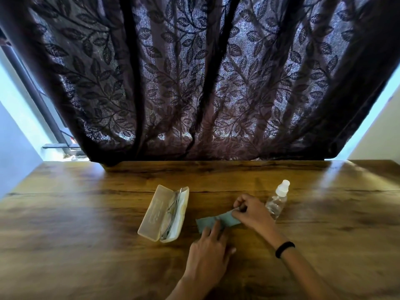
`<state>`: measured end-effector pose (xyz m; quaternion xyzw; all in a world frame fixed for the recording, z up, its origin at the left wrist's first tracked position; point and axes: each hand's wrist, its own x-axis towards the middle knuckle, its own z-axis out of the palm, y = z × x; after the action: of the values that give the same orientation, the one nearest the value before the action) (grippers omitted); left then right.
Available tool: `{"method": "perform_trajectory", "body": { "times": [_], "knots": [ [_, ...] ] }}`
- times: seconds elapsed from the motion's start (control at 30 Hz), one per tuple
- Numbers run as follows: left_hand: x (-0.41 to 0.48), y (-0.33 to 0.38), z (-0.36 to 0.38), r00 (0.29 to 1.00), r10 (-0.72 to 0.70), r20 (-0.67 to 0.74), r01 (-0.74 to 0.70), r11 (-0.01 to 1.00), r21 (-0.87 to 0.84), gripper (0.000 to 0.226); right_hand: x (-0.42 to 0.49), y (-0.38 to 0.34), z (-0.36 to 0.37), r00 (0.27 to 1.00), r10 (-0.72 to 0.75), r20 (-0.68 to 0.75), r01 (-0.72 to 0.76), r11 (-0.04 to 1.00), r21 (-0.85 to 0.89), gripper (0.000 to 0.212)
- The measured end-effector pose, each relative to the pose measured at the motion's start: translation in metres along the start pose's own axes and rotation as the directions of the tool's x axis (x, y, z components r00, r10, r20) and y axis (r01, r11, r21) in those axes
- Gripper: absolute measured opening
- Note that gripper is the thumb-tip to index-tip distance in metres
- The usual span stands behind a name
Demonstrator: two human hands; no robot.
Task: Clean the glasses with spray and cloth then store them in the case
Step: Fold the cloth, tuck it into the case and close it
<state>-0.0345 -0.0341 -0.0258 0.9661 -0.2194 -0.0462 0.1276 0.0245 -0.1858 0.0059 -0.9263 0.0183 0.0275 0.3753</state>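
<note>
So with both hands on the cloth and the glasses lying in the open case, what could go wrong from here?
1. The right hand works beside the upright spray bottle; a wrist swing could topple it.
2. The case is open, so the glasses could slide out if the left hand bumps it.
3. The cloth lies on the bare table and may pick up grit.

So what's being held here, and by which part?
The cloth: the right hand pinches its right end in the fingers; the left hand presses its left part flat on the table.
</note>
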Motion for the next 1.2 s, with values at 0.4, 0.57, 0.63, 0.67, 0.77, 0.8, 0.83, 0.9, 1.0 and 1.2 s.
{"method": "perform_trajectory", "body": {
  "times": [0.4,0.57,0.63,0.67,0.77,0.8,0.83,0.9,1.0,1.2],
  "knots": [
    [-0.027,-0.018,-0.015,0.989,-0.053,-0.135,0.046,0.998,-0.052,0.031,0.005,-0.034,0.040,0.995,-0.089,0.053,0.088,0.996,0.023,0.013],
    [-0.029,-0.023,-0.016,0.981,-0.075,-0.178,0.063,0.995,-0.074,0.030,0.007,-0.041,0.055,0.988,-0.097,0.118,0.102,0.994,-0.033,0.004],
    [-0.030,-0.023,-0.016,0.979,-0.076,-0.187,0.061,0.995,-0.084,0.029,0.007,-0.043,0.058,0.976,-0.122,0.178,0.136,0.989,-0.064,0.011],
    [-0.030,-0.023,-0.016,0.978,-0.080,-0.192,0.065,0.994,-0.086,0.028,0.006,-0.043,0.059,0.968,-0.140,0.208,0.159,0.984,-0.076,0.017],
    [-0.030,-0.024,-0.018,0.973,-0.101,-0.209,0.082,0.992,-0.096,0.027,0.004,-0.041,0.050,0.966,-0.171,0.192,0.181,0.983,-0.034,0.023],
    [-0.029,-0.024,-0.018,0.970,-0.109,-0.217,0.089,0.991,-0.097,0.026,0.005,-0.039,0.044,0.972,-0.182,0.148,0.186,0.983,-0.011,0.023],
    [-0.029,-0.025,-0.020,0.967,-0.116,-0.227,0.095,0.990,-0.100,0.026,0.005,-0.035,0.038,0.975,-0.194,0.105,0.194,0.981,0.009,0.022],
    [-0.028,-0.028,-0.023,0.961,-0.126,-0.247,0.100,0.988,-0.117,0.026,0.006,-0.027,0.026,0.980,-0.192,0.049,0.192,0.981,0.009,0.019],
    [-0.022,-0.029,-0.029,0.953,-0.115,-0.281,0.081,0.988,-0.130,0.027,0.006,-0.011,0.017,0.990,-0.137,0.030,0.138,0.990,-0.039,0.014],
    [-0.003,-0.024,-0.033,0.965,-0.100,-0.243,0.076,0.992,-0.103,0.027,-0.003,0.004,0.025,0.997,-0.052,0.055,0.058,0.992,-0.113,0.015]
  ]
}}
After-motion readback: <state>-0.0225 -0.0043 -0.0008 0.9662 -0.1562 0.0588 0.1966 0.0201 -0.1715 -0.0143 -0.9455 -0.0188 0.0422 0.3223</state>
